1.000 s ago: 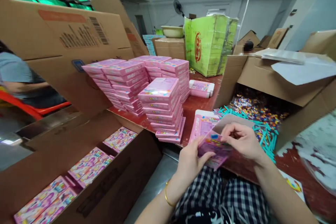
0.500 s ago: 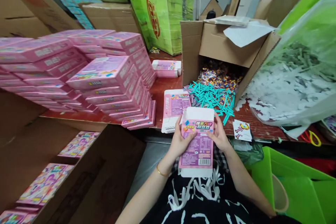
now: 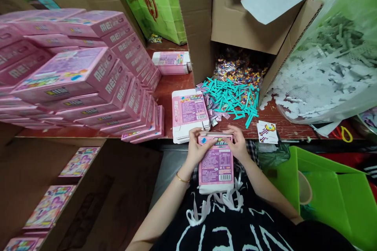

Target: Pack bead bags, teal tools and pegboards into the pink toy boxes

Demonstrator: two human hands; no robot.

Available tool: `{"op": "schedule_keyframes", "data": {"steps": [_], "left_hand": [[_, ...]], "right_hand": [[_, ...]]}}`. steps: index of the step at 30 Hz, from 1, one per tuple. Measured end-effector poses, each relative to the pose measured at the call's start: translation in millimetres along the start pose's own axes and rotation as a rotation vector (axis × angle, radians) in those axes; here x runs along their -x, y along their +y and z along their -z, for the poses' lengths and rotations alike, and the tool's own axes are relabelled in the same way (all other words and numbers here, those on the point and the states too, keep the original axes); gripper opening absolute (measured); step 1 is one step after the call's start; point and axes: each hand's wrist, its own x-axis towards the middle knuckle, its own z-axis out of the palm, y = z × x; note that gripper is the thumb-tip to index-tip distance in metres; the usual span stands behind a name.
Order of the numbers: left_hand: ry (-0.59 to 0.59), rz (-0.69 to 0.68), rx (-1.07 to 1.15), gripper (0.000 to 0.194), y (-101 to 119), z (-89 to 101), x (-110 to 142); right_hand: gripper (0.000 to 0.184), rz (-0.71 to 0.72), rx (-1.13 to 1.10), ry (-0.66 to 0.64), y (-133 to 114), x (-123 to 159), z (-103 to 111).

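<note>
Held low before my body is a pink and purple printed cardboard box [image 3: 216, 164], its barcode side facing up. My left hand [image 3: 198, 150] grips its upper left corner, thumb across the printed face. On the upper right corner my right hand [image 3: 238, 146] is closed the same way, fingers at the far end. That far end's flap is folded over, partly hidden by my fingers. Just beyond my left hand lies a pile of flat pink cartons [image 3: 188, 113]. Turquoise plastic sticks [image 3: 231, 96] are heaped past them, beside small purple packets [image 3: 216, 111].
Stacked pink boxes [image 3: 73, 74] fill the table's left. A brown carton [image 3: 244, 19] with bagged colourful beads [image 3: 240, 72] opens towards me. Printed cards [image 3: 267, 132] lie near the edge. A green bin [image 3: 330, 188] stands at right, an open carton [image 3: 79, 200] of boxes at lower left.
The white flap at the box's far end stood out flat before and is now folded over. Both hands have shifted to that end. The view has tilted downward and come closer.
</note>
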Motion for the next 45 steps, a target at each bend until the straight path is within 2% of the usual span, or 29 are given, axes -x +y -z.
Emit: {"op": "schedule_keyframes", "data": {"steps": [2, 4, 8, 11, 14, 17, 20, 27, 31, 32, 34, 36, 37, 38, 39, 40, 42, 44, 45], "left_hand": [[-0.077, 0.002, -0.016, 0.03, 6, 4.4, 1], [-0.077, 0.034, -0.022, 0.026, 9, 8.0, 1], [0.054, 0.102, 0.014, 0.025, 5, 10.4, 2], [0.043, 0.074, 0.025, 0.022, 1, 9.9, 9], [0.038, 0.03, 0.013, 0.023, -3, 8.8, 19], [0.043, -0.015, -0.026, 0.033, -5, 8.1, 23], [0.014, -0.054, -0.035, 0.029, -4, 8.6, 20], [-0.097, -0.003, 0.045, 0.028, 3, 13.3, 14], [-0.125, -0.01, 0.05, 0.026, 10, 15.6, 10], [-0.106, -0.013, 0.054, 0.026, 13, 16.3, 8], [0.003, -0.014, 0.079, 0.025, 18, 18.6, 2], [0.201, -0.02, 0.138, 0.026, 23, 21.8, -3], [0.305, -0.028, 0.179, 0.026, 25, 23.4, -5], [0.393, -0.037, 0.221, 0.027, 27, 24.9, -6], [0.451, -0.051, 0.254, 0.027, 28, 26.2, -6], [0.464, -0.067, 0.257, 0.027, 30, 27.2, -6], [0.375, -0.147, 0.118, 0.03, 35, 28.2, -1], [0.236, -0.307, -0.205, 0.049, 42, 27.2, 6], [0.173, -0.411, -0.379, 0.064, 47, 25.7, 11]], "right_hand": [[0.027, 0.059, 0.037, -0.095, -10, -3, 2], [0.027, 0.037, 0.024, -0.17, -18, -9, 4], [0.032, -0.25, -0.134, -0.265, -24, -21, 5], [0.03, -0.348, -0.209, -0.32, -21, -26, 7], [0.026, -0.255, -0.178, -0.323, -19, -24, 10], [0.022, -0.121, -0.124, -0.343, -20, -17, 13], [0.018, -0.08, -0.062, -0.371, -23, -11, 15], [0.013, 0.103, 0.019, -0.346, -20, -6, 14], [0.009, 0.129, 0.054, -0.319, -24, -5, 13], [0.012, 0.115, 0.056, -0.287, -24, -3, 14], [0.04, 0.044, 0.011, -0.227, -24, 1, 21], [0.078, -0.084, -0.072, -0.278, -22, 9, 32], [0.085, -0.157, -0.099, -0.354, -19, 14, 39], [0.081, -0.224, -0.101, -0.437, -17, 18, 46], [0.069, -0.28, -0.087, -0.489, -14, 21, 53], [0.057, -0.321, -0.083, -0.478, -13, 23, 61], [0.043, -0.362, -0.151, -0.274, -15, 24, 76], [0.04, -0.344, -0.277, -0.024, -26, 20, 90], [0.036, -0.317, -0.324, 0.017, -34, 18, 95]]}}
